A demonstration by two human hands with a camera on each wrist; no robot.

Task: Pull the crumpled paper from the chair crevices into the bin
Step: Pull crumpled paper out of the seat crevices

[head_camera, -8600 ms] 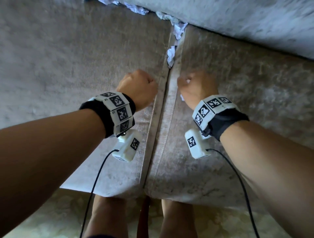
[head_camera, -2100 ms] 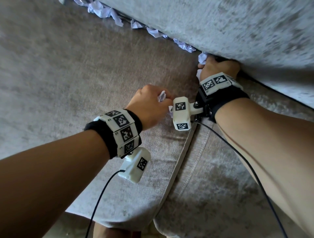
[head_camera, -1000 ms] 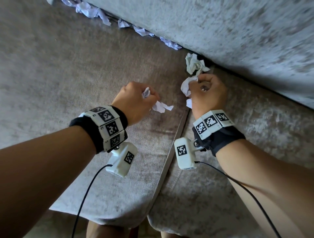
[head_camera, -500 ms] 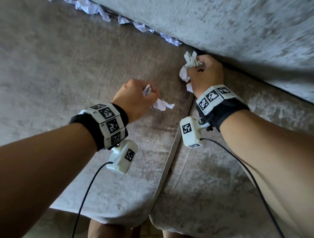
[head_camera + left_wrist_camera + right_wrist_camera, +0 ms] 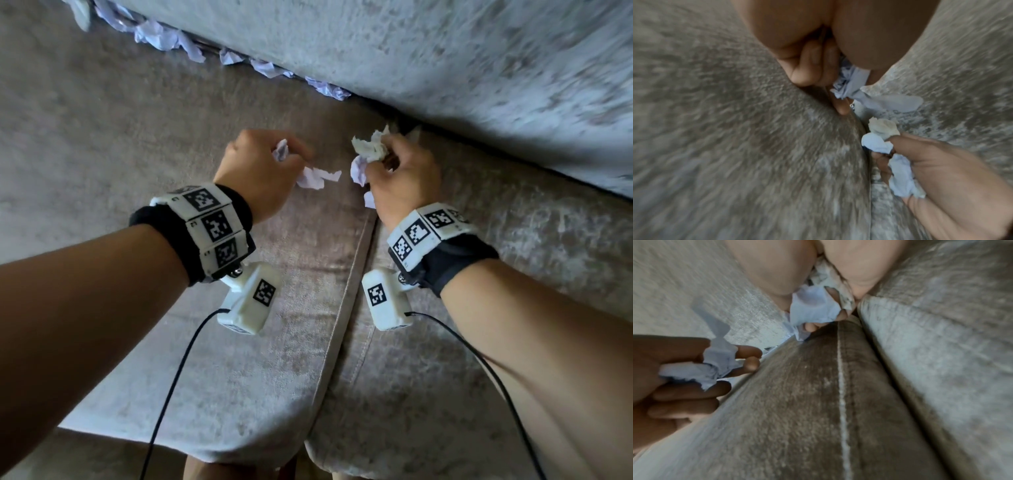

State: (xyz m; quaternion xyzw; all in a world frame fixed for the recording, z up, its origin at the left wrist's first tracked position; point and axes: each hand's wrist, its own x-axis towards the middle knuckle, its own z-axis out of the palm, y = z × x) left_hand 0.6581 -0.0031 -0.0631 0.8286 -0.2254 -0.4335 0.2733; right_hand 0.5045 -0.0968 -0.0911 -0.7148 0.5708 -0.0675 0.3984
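The left hand (image 5: 260,174) clenched its grip round a crumpled scrap of pale bluish-white paper (image 5: 317,176), one torn, creased end trailing out past the fingers. Just beside it, the right hand (image 5: 402,181) grasped a fuller bunch of wrinkled white paper wads (image 5: 368,152) spilling above its knuckles. Beyond both grips, more crumpled pale paper scraps (image 5: 263,66) lay wedged along the crevice under the grey velvety backrest (image 5: 445,51), behind the beige seat cushions (image 5: 120,120).

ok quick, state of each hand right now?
Left hand: closed, gripping crumpled paper.
Right hand: closed, gripping a wad of crumpled paper.
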